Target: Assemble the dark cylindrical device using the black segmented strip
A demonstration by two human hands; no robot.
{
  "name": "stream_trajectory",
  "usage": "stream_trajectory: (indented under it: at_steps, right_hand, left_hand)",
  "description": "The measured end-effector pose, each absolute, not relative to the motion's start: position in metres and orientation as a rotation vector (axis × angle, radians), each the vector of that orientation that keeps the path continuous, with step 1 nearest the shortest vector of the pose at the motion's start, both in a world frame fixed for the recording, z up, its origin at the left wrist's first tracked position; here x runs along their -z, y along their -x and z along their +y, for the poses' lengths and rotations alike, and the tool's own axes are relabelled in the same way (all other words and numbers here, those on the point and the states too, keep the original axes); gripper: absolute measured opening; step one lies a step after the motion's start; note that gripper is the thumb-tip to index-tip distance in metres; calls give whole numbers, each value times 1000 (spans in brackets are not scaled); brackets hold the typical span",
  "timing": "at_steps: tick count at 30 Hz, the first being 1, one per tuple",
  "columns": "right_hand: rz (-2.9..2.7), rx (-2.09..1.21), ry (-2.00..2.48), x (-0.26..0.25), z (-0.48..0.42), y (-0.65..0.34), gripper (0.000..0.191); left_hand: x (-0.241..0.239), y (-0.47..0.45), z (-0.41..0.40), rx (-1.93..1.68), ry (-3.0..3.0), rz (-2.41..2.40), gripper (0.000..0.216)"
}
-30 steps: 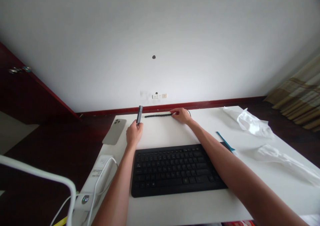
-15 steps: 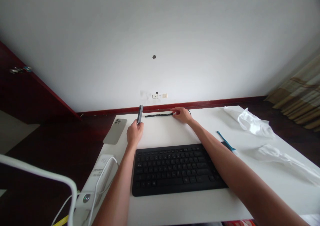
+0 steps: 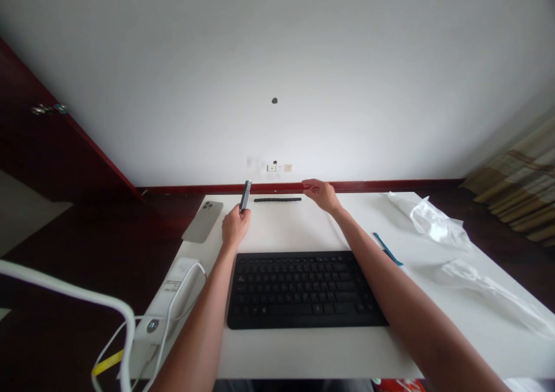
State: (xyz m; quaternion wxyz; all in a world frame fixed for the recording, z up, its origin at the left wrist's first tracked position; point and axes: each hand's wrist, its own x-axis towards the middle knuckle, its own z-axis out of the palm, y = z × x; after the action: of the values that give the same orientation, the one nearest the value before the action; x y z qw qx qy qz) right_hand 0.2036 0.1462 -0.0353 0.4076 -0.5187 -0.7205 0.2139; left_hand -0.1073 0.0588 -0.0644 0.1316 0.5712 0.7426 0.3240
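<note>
My left hand (image 3: pixel 235 225) is closed around a slim grey bar-shaped object (image 3: pixel 245 195), holding it upright near the back of the table; its exact kind cannot be made out. To its right, a straight row of small black pieces (image 3: pixel 277 199) lies along the table's back edge. My right hand (image 3: pixel 321 195) hovers just past the right end of that row, thumb and fingers apart, with nothing visible between them. A black keyboard (image 3: pixel 299 291) lies in front, its right end partly hidden under my right forearm.
On the left are a phone (image 3: pixel 203 222), face down, and a white power strip (image 3: pixel 173 288) with white cables (image 3: pixel 167 322). A teal thin-handled tool (image 3: pixel 387 248) and two crumpled white plastic bags (image 3: pixel 433 218) lie on the right. The wall stands behind the table (image 3: pixel 277 351).
My right hand has let go at the row's right end and risen slightly, with its fingers spreading. My left hand still grips the grey bar. The view has shifted slightly.
</note>
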Motion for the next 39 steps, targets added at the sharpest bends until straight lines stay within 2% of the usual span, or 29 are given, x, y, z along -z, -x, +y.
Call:
stream_trajectory:
  at_steps: [6, 12, 18, 23, 28, 33, 39]
  right_hand:
    - [-1927, -612, 1193, -3, 89, -216, 25]
    - [-1949, -748, 1260, 21, 31, -236, 28]
    - [-1998, -703, 1311, 33, 17, -236, 31]
    - [-1930, -909, 1171, 26, 10, -228, 44]
    - [-1780, -1271, 962, 26, 2, -219, 64]
    - [-1599, -1442, 820, 26, -1, -213, 46]
    - [-1672, -1276, 901, 20, -6, -210, 34]
  left_hand:
    - [62, 107, 57, -933, -1670, 2156, 22]
    - [57, 104, 54, -934, -1671, 2160, 17]
    - [46, 100, 45, -1055, -1764, 2053, 19]
    - [23, 72, 26, -1060, -2001, 1854, 24]
    - [11, 25, -1, -745, -2261, 1674, 21]
    - [14, 4, -16, -653, -2397, 1571, 21]
    - [11, 2, -18, -558, -2352, 1643, 17]
